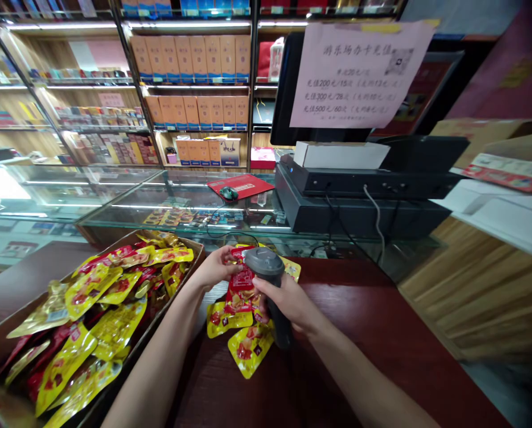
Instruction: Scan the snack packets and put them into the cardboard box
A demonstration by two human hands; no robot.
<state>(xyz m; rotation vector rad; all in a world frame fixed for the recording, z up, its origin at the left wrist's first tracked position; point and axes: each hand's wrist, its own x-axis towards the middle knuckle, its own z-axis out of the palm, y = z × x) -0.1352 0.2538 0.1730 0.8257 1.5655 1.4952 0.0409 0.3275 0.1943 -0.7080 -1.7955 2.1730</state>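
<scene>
My right hand [290, 300] is wrapped round the grip of a dark grey barcode scanner [264, 263], its head tilted over a red snack packet [240, 291]. The upper left edge of that packet is pinched by my left hand [216, 267]. Beneath and around both hands lie several yellow snack packets [250, 348] on the dark red-brown table. To the left of my left forearm stands an open cardboard box [134, 351] heaped with yellow, red and gold packets [118, 327]. The scanner and my right hand hide part of the red packet.
Beyond the table is a glass display counter [127, 208] with a red mouse pad [243, 185] and a computer mouse [229, 193]. A monitor bearing a paper sign [357, 77] stands on a black cash drawer [332, 214] with hanging cables. Stocked shelves [194, 113] line the back.
</scene>
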